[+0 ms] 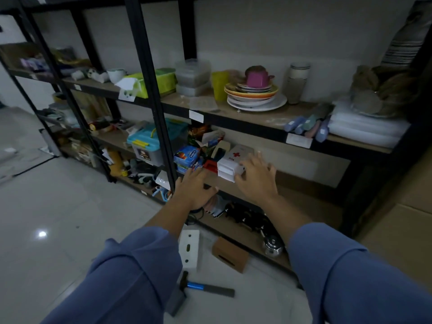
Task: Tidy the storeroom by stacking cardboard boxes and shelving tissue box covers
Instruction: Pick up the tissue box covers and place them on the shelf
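A white tissue box cover (230, 163) with a red cross lies on the middle shelf board (292, 202) of the black rack. My right hand (256, 177) rests against its right end, fingers spread and relaxed. My left hand (195, 190) hovers at the shelf's front edge, just left of the cover, fingers loosely bent and holding nothing. On the floor below lie a white tissue box cover (189, 249) with holes in its top and a brown cardboard tissue box cover (230, 254) with a slot.
A small red box (210, 165) and blue packets (187, 157) crowd the shelf left of the white cover. A hammer (205, 287) with a blue grip lies on the floor. Plates (253, 95) and containers fill the upper shelf. Large cardboard boxes (402, 220) stand at the right.
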